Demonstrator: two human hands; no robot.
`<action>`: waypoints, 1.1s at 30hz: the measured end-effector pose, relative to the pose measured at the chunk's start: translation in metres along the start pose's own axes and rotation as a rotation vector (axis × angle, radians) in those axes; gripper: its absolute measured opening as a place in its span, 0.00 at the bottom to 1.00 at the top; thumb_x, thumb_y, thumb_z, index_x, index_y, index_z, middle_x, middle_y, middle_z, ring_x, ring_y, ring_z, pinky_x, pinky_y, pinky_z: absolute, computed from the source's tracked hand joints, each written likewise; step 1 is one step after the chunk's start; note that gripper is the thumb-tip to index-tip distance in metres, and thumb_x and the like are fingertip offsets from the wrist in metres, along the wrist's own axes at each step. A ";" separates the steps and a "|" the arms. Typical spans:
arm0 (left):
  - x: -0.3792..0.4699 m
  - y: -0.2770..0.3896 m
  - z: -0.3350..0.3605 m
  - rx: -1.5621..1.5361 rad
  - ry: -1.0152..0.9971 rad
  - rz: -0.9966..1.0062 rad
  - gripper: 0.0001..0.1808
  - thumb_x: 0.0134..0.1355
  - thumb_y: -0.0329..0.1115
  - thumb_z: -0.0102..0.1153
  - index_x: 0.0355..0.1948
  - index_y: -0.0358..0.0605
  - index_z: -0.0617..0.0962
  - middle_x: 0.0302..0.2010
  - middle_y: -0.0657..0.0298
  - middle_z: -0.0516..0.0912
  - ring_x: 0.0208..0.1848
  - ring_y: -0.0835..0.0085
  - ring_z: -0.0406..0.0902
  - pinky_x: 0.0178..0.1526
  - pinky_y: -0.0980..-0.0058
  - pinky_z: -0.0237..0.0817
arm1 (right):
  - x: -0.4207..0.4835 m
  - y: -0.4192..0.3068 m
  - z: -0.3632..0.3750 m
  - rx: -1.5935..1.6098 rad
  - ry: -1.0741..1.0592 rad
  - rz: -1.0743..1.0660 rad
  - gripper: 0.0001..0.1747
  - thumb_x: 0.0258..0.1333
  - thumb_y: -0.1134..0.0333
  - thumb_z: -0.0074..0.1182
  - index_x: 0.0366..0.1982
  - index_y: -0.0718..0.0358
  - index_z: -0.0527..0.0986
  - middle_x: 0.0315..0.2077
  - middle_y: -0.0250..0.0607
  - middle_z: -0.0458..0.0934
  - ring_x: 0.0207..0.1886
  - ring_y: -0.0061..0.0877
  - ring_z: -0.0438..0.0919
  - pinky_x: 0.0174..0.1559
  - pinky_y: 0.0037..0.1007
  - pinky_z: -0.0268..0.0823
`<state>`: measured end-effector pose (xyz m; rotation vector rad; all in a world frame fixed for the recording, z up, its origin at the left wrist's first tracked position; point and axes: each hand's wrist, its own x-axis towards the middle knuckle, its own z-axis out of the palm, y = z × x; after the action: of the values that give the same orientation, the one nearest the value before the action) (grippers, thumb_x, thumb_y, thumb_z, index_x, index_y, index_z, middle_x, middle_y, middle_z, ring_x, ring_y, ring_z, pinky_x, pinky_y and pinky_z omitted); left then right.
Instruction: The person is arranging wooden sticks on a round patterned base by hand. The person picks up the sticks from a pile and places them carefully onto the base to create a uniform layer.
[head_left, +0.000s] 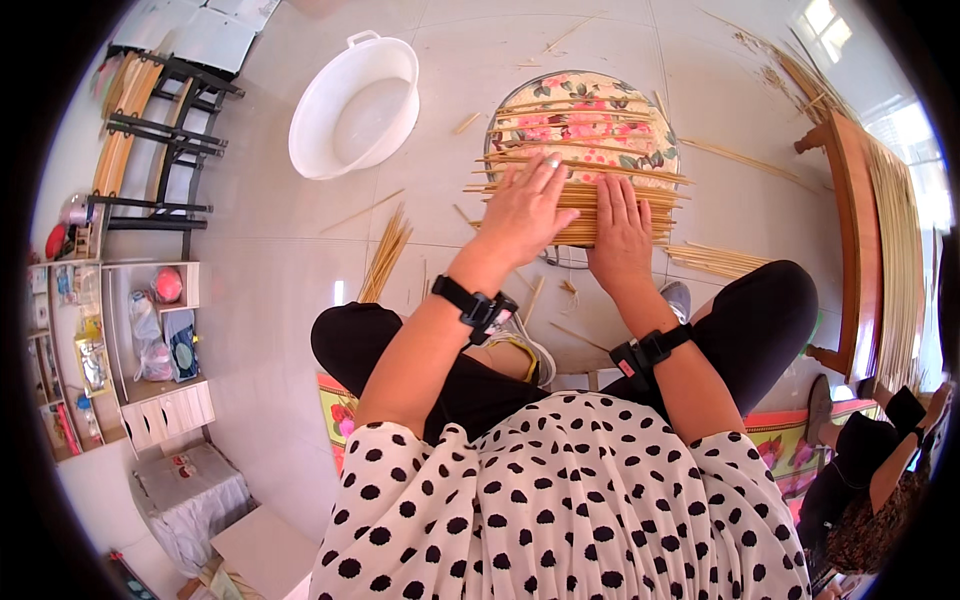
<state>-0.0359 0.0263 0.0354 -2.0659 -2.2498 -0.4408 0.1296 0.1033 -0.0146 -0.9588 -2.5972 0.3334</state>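
Both of my hands rest palm down on a layer of thin straw-coloured stalks, laid side by side across a round stool seat. The stool's floral cover shows beyond them, with several stalks spaced apart on it. My left hand lies over the left part of the layer, a ring on one finger and the thumb pointing right. To its right, my right hand presses flat on the stalks with its fingers pointing away from me. Neither hand is closed around a stalk. Parts of the layer are hidden under the hands.
A white plastic tub stands on the floor at the left. Loose stalk bundles lie left and right of the stool. At the right a wooden bench bears many stalks, with another person near it. Shelves line the left.
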 end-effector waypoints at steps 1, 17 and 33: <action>0.001 0.005 0.002 -0.025 -0.028 -0.022 0.33 0.67 0.48 0.57 0.65 0.33 0.71 0.70 0.51 0.68 0.74 0.57 0.60 0.70 0.50 0.54 | 0.000 -0.001 -0.001 0.001 -0.007 0.002 0.42 0.54 0.76 0.51 0.72 0.63 0.56 0.71 0.41 0.60 0.75 0.37 0.55 0.73 0.48 0.46; 0.011 0.004 0.004 0.057 0.022 -0.085 0.18 0.63 0.39 0.62 0.50 0.39 0.80 0.56 0.58 0.79 0.65 0.62 0.70 0.64 0.55 0.61 | 0.000 0.003 0.005 -0.027 0.034 -0.029 0.39 0.55 0.75 0.48 0.71 0.66 0.58 0.70 0.46 0.61 0.75 0.38 0.56 0.72 0.47 0.48; 0.010 -0.104 -0.051 0.035 0.129 -0.335 0.04 0.57 0.29 0.64 0.34 0.47 0.85 0.37 0.61 0.83 0.45 0.58 0.78 0.46 0.60 0.73 | -0.002 0.004 0.009 -0.046 0.054 -0.032 0.49 0.47 0.73 0.61 0.72 0.63 0.56 0.71 0.43 0.60 0.75 0.38 0.56 0.72 0.47 0.47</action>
<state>-0.1472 0.0166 0.0690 -1.5940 -2.5072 -0.5300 0.1294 0.1041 -0.0247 -0.9278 -2.5784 0.2369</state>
